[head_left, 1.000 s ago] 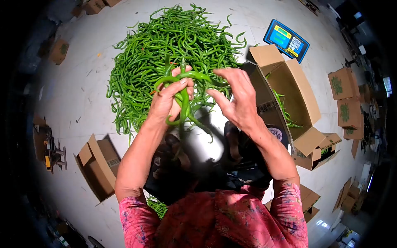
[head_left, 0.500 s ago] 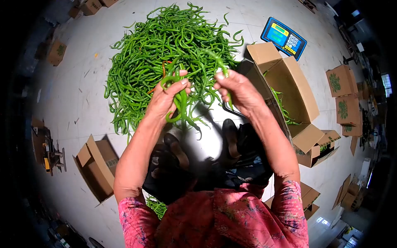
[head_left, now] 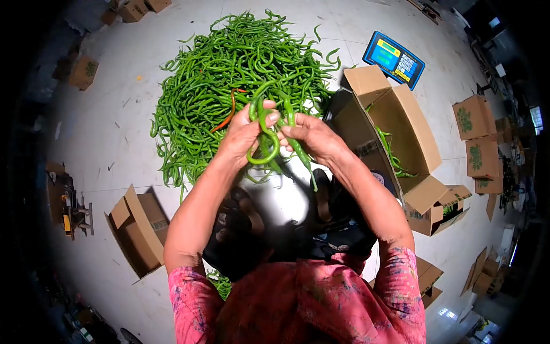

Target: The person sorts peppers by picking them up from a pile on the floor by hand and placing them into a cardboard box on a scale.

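My left hand (head_left: 243, 136) is closed around several long green chili peppers (head_left: 274, 150), some of them curled into loops. Close beside it, my right hand (head_left: 314, 137) grips one green chili pepper (head_left: 298, 150) whose tip hangs downward. The two hands nearly meet, and the peppers overlap between them. Just beyond the hands, a big heap of green chili peppers (head_left: 229, 69) lies on the floor. A red chili pepper (head_left: 231, 112) stands out at the heap's near side, by my left hand.
An open cardboard box (head_left: 413, 123) with some green peppers inside is at my right. Behind it stands a blue scale display (head_left: 394, 59). Another open box (head_left: 136, 229) sits at my left. More cartons (head_left: 474, 120) stand farther right.
My right hand has moved left and slightly down with a pepper, closing the gap to my left hand. My left hand has shifted a little to the right, still holding its peppers.
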Demonstrator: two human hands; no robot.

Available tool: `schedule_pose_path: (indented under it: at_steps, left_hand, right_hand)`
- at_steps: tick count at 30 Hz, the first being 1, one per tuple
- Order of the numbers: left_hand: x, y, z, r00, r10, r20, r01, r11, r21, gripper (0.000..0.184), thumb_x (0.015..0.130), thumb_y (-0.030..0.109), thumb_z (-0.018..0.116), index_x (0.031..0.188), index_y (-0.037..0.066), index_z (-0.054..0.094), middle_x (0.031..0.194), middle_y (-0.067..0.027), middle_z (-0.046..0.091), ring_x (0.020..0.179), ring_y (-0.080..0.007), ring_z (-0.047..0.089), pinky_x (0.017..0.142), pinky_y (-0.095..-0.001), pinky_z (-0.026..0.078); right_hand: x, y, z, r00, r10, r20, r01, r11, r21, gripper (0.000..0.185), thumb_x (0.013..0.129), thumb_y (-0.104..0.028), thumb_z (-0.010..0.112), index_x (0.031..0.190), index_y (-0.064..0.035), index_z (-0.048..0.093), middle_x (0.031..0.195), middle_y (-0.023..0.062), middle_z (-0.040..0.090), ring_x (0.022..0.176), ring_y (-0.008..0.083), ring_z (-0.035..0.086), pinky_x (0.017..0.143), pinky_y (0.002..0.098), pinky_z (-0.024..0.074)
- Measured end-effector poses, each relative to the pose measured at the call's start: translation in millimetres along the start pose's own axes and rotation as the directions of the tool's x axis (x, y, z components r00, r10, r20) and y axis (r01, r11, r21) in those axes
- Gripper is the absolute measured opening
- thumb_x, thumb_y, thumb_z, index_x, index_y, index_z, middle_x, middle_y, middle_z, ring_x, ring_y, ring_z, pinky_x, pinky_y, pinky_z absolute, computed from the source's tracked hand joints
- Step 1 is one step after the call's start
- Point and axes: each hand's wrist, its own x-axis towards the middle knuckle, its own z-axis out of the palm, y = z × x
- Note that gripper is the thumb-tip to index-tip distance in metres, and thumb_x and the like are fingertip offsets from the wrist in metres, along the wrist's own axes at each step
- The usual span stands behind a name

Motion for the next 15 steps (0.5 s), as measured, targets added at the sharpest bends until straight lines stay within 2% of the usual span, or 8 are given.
schedule_pose_path:
  at_steps: [2,5,6,8,10,12,15]
  left_hand:
    - [6.8,-2.3,-10.3,0.999,0.044,0.000,-0.044,0.997,0.066,0.034,0.086,0.009,0.069,0.116,0.002,0.054,0.093,-0.0055,0.062,0.082,-0.0134,0.063,0.073,-0.0240,0.054]
    - [6.7,4.3,-19.2,1.000,0.007,-0.025,-0.006,0.999,0.043,0.032,0.090,0.015,0.065,0.117,0.000,0.056,0.093,-0.0078,0.064,0.081,-0.0127,0.064,0.069,-0.0224,0.054]
    - [3.6,8.0,-16.7,0.998,0.044,-0.045,-0.042,0.998,0.055,0.031,0.092,0.019,0.062,0.116,0.000,0.057,0.091,-0.0084,0.064,0.077,-0.0136,0.063,0.066,-0.0232,0.054]
    - [14.7,3.2,-35.7,0.997,0.074,0.004,-0.073,0.991,-0.116,0.027,0.092,0.015,0.061,0.115,0.001,0.056,0.093,-0.0104,0.063,0.078,-0.0154,0.063,0.067,-0.0250,0.055]
    - [15.8,8.7,-39.1,0.997,0.073,-0.018,-0.076,0.971,-0.225,0.029,0.095,0.021,0.058,0.114,-0.001,0.056,0.089,-0.0105,0.063,0.077,-0.0161,0.061,0.066,-0.0263,0.054]
    - [18.0,10.2,-43.0,0.991,0.129,0.022,-0.116,0.946,-0.303,0.031,0.095,0.023,0.057,0.114,-0.001,0.056,0.088,-0.0097,0.063,0.075,-0.0161,0.061,0.066,-0.0269,0.054]
    - [17.9,12.8,-39.3,0.987,0.161,0.018,-0.148,0.941,-0.304,0.032,0.096,0.026,0.056,0.113,-0.001,0.057,0.087,-0.0087,0.062,0.074,-0.0158,0.060,0.065,-0.0263,0.053]
  right_hand:
    - [2.5,-4.3,-7.5,0.999,-0.032,0.021,0.030,0.995,0.095,0.014,0.093,-0.008,0.056,0.104,-0.0001,0.056,0.091,0.0092,0.063,0.076,0.0155,0.063,0.067,0.0271,0.0547]
    - [-5.1,-20.2,-13.8,0.996,-0.085,-0.023,0.088,0.975,0.202,0.013,0.091,-0.005,0.058,0.102,-0.0009,0.056,0.092,0.0099,0.065,0.079,0.0156,0.065,0.072,0.0276,0.0565]
    - [-7.8,-24.2,-14.7,0.994,-0.107,-0.023,0.110,0.972,0.207,0.013,0.089,-0.004,0.059,0.102,-0.0006,0.056,0.092,0.0093,0.065,0.077,0.0145,0.064,0.070,0.0266,0.0562]
    - [-11.4,-24.4,-16.4,0.985,-0.165,-0.046,0.171,0.954,0.246,0.014,0.089,-0.006,0.060,0.101,-0.0002,0.056,0.087,0.0066,0.062,0.072,0.0127,0.060,0.067,0.0263,0.0543]
    - [-11.9,-23.2,-20.3,0.981,-0.188,-0.048,0.193,0.938,0.286,0.014,0.090,-0.007,0.059,0.101,-0.0002,0.056,0.084,0.0048,0.059,0.070,0.0114,0.057,0.065,0.0262,0.0523]
    - [-13.6,-25.7,-23.5,0.972,-0.222,-0.077,0.235,0.925,0.298,0.014,0.091,-0.009,0.059,0.101,-0.0003,0.056,0.082,0.0035,0.058,0.068,0.0105,0.055,0.063,0.0260,0.0505]
    - [-16.7,-32.8,-30.6,0.949,-0.276,-0.155,0.309,0.911,0.271,0.014,0.092,-0.012,0.059,0.100,-0.0009,0.057,0.080,0.0022,0.057,0.066,0.0096,0.054,0.062,0.0243,0.0482]
